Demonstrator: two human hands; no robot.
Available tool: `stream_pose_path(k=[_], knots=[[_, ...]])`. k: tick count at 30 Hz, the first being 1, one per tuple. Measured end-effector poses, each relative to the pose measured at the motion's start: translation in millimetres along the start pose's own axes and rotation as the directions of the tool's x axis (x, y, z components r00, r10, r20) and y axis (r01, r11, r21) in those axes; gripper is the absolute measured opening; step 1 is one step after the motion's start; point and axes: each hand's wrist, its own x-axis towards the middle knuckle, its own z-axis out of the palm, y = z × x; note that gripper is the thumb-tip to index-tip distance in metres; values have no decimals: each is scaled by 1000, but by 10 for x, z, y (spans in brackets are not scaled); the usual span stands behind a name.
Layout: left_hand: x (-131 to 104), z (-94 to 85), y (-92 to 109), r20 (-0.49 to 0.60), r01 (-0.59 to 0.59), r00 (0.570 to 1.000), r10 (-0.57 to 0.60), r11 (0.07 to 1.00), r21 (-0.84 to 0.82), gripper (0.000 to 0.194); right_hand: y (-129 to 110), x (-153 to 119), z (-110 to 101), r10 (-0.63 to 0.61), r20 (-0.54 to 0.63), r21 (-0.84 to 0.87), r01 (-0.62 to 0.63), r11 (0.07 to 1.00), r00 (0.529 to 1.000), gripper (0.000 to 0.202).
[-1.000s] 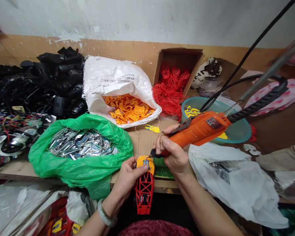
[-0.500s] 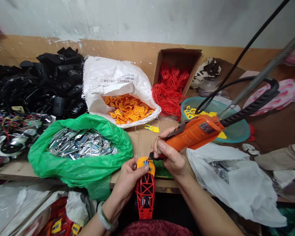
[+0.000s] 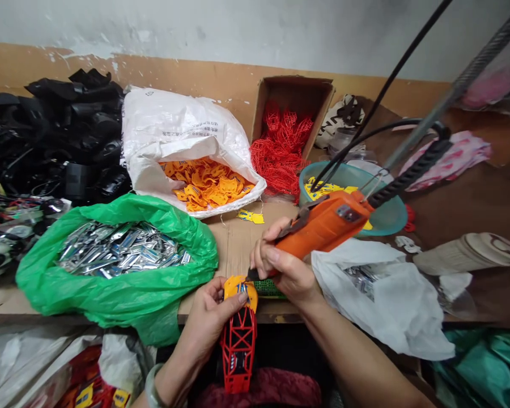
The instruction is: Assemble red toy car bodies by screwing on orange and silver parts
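My left hand [image 3: 215, 311] grips a toy car [image 3: 239, 340] with a red lattice frame and a yellow-orange front panel, its thumb pressed on the panel. My right hand [image 3: 287, 266] is wrapped round an orange electric screwdriver [image 3: 323, 224], which hangs from a spring and has a black cable. The screwdriver's dark tip end meets the right edge of the car's yellow panel; the exact contact point is too small to make out. Beneath the right hand, part of a green mesh basket [image 3: 267, 289] shows at the table edge.
A green bag [image 3: 195, 255] of shiny metal strips lies left, and a white sack [image 3: 187, 119] of orange panels behind it. A cardboard box [image 3: 327, 107] holds red frames. To the right are a teal basin [image 3: 393, 218], a white plastic bag [image 3: 408, 317] and a beige cup [image 3: 454, 255].
The whole scene has shifted left in view as the camera turned. My hands keep their grip on the car and the screwdriver, whose tip stays at the yellow panel.
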Motion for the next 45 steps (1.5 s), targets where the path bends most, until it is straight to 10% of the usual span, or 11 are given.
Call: stream_pose_path(k=[5, 15, 45], knots=[[-288, -125, -239, 54, 35, 998, -41, 995, 96, 34, 10, -21, -263, -113, -138, -139, 94, 986, 984, 19], [-579, -242, -394, 77, 177, 984, -164, 955, -238, 36, 281, -132, -486, -101, -196, -176, 66, 982, 975, 19], [-159, -202, -190, 23, 55, 998, -51, 955, -291, 36, 408, -80, -450, -25, -203, -229, -23, 973, 979, 24]])
